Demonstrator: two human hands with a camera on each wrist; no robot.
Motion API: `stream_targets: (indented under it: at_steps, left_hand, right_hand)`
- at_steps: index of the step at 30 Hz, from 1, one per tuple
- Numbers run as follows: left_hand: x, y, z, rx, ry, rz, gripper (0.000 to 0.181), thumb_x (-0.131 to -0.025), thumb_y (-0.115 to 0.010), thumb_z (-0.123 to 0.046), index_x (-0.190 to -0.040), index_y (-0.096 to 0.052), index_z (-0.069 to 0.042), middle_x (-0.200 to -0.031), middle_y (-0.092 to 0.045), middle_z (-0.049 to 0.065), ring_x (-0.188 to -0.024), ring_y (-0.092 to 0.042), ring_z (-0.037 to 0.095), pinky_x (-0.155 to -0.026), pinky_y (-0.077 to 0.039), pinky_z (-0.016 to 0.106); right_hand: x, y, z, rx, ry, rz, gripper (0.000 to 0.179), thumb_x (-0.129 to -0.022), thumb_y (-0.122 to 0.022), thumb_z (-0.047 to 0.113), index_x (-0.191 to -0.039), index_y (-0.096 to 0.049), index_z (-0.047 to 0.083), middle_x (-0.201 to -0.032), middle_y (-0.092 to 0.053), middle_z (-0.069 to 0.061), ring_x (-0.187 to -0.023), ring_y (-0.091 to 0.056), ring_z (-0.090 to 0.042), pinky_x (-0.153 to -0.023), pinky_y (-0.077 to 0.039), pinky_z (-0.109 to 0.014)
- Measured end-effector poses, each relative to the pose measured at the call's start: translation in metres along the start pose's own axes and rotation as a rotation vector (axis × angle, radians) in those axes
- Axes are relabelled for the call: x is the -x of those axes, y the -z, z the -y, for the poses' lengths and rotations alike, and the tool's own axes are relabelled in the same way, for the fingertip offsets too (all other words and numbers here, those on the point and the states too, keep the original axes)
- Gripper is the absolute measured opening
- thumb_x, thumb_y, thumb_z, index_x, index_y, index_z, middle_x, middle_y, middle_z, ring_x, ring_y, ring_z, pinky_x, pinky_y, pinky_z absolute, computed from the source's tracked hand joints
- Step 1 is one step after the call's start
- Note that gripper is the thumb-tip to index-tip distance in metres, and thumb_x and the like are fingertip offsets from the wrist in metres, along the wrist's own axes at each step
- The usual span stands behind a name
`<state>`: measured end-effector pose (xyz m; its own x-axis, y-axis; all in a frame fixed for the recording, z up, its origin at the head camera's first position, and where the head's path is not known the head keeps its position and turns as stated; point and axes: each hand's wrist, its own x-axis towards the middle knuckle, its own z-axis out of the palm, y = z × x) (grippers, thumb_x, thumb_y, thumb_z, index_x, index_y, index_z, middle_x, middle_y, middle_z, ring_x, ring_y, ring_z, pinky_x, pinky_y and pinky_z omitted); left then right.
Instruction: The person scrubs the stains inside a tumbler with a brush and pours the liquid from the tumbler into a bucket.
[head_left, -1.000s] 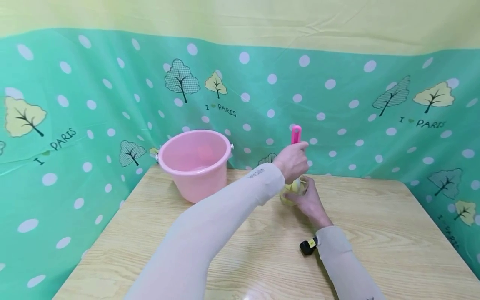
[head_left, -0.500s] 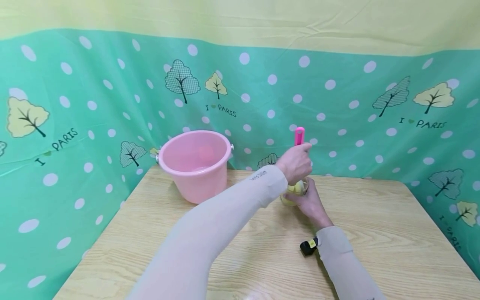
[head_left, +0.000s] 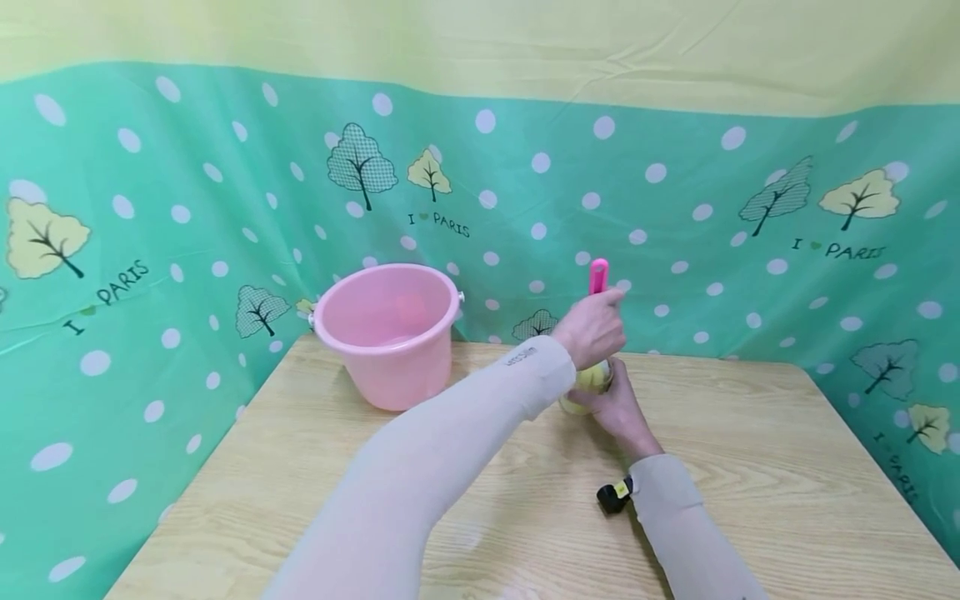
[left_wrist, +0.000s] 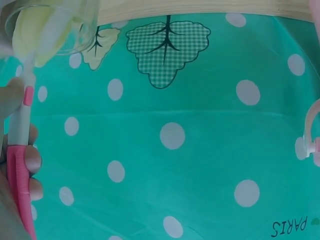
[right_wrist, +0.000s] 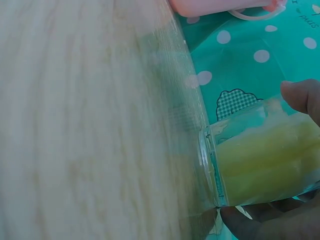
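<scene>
My left hand (head_left: 594, 332) grips the pink-and-white handle of a sponge cup brush (left_wrist: 19, 125), fingers wrapped round it. Its pink end points up above the hand in the head view. The pale yellow sponge head (right_wrist: 270, 160) is inside a clear glass (right_wrist: 207, 160). My right hand (head_left: 617, 404) holds that glass from the right, its thumb (right_wrist: 300, 97) on one side and its fingers on the other. In the head view the left hand partly covers the glass, whose lower part is close over the table.
A pink bucket (head_left: 397, 375) with a handle stands at the back left of the wood-grain table (head_left: 750, 467). Green dotted cloth (head_left: 675, 225) hangs behind and on both sides. A small black device (head_left: 613, 498) sits at the right wrist.
The left hand and the brush have shifted slightly right and down over the glass. My right hand keeps its grip on the glass, nearly in place.
</scene>
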<state>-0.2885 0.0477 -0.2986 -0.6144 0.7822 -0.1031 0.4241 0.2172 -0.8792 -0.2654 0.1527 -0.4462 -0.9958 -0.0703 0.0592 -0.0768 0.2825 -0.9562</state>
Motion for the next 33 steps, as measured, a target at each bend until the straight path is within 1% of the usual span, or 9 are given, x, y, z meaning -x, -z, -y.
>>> stream_targets:
  at_steps: [5,8,11,15,17,24,28,33]
  left_hand:
    - [0.003,-0.005,0.002,0.01,0.032,0.017,0.018,-0.093,-0.054,-0.021,-0.104,-0.069,-0.023,-0.094,-0.069,-0.005,-0.084,-0.051,0.015,-0.099,-0.023,0.037]
    - [0.005,-0.008,0.005,0.018,0.052,0.03,0.019,-0.094,-0.054,-0.022,-0.106,-0.068,-0.022,-0.096,-0.07,-0.004,-0.084,-0.049,0.016,-0.096,-0.024,0.037]
    - [0.006,-0.01,0.007,0.013,0.056,0.041,0.019,-0.095,-0.054,-0.024,-0.107,-0.068,-0.021,-0.098,-0.07,-0.004,-0.085,-0.048,0.016,-0.094,-0.025,0.036]
    - [0.009,-0.011,0.008,0.005,0.048,0.058,0.021,-0.095,-0.054,-0.025,-0.109,-0.069,-0.019,-0.101,-0.07,-0.003,-0.086,-0.05,0.016,-0.094,-0.025,0.036]
    - [0.009,-0.011,0.008,0.008,0.041,0.062,0.022,-0.095,-0.054,-0.025,-0.11,-0.068,-0.019,-0.102,-0.07,-0.002,-0.087,-0.051,0.016,-0.094,-0.025,0.036]
    - [0.011,-0.009,0.01,0.052,0.015,0.056,0.025,-0.092,-0.056,-0.024,-0.113,-0.068,-0.021,-0.103,-0.07,-0.004,-0.089,-0.052,0.016,-0.094,-0.024,0.035]
    - [0.011,-0.008,0.011,0.086,0.007,0.048,0.027,-0.089,-0.057,-0.024,-0.113,-0.068,-0.022,-0.103,-0.07,-0.005,-0.091,-0.053,0.016,-0.094,-0.024,0.035]
    - [0.011,-0.006,0.01,0.091,-0.005,0.026,0.024,-0.09,-0.056,-0.024,-0.112,-0.068,-0.023,-0.103,-0.07,-0.006,-0.094,-0.055,0.016,-0.097,-0.024,0.036]
  right_hand:
    - [0.0,-0.002,0.001,0.017,-0.024,0.001,0.095,-0.077,-0.079,0.024,-0.147,-0.017,0.01,-0.147,-0.028,-0.015,-0.131,-0.031,-0.031,-0.111,-0.024,-0.049]
    - [0.0,-0.001,0.001,0.028,-0.038,0.006,0.095,-0.077,-0.079,0.025,-0.147,-0.016,0.009,-0.147,-0.028,-0.018,-0.133,-0.031,-0.033,-0.11,-0.024,-0.049]
    - [0.0,-0.001,0.002,0.029,-0.065,0.011,0.098,-0.076,-0.08,0.027,-0.148,-0.015,0.01,-0.147,-0.027,-0.019,-0.132,-0.031,-0.034,-0.109,-0.026,-0.05]
    - [0.001,-0.001,0.002,0.027,-0.097,0.02,0.1,-0.075,-0.08,0.031,-0.149,-0.015,0.012,-0.148,-0.025,-0.019,-0.132,-0.03,-0.034,-0.107,-0.028,-0.052]
    - [0.001,0.0,0.001,0.027,-0.1,0.025,0.101,-0.075,-0.08,0.032,-0.149,-0.015,0.013,-0.149,-0.024,-0.019,-0.133,-0.03,-0.034,-0.107,-0.028,-0.052]
    - [0.001,0.001,0.001,0.042,-0.101,0.035,0.1,-0.077,-0.079,0.033,-0.149,-0.013,0.013,-0.151,-0.019,-0.02,-0.136,-0.025,-0.035,-0.108,-0.027,-0.053]
    - [0.001,0.0,0.002,0.032,-0.095,0.041,0.099,-0.077,-0.079,0.033,-0.149,-0.013,0.014,-0.151,-0.019,-0.019,-0.136,-0.024,-0.034,-0.108,-0.027,-0.053]
    - [0.001,0.0,0.002,0.016,-0.081,0.044,0.099,-0.079,-0.078,0.03,-0.15,-0.012,0.014,-0.151,-0.021,-0.016,-0.137,-0.025,-0.032,-0.109,-0.024,-0.053]
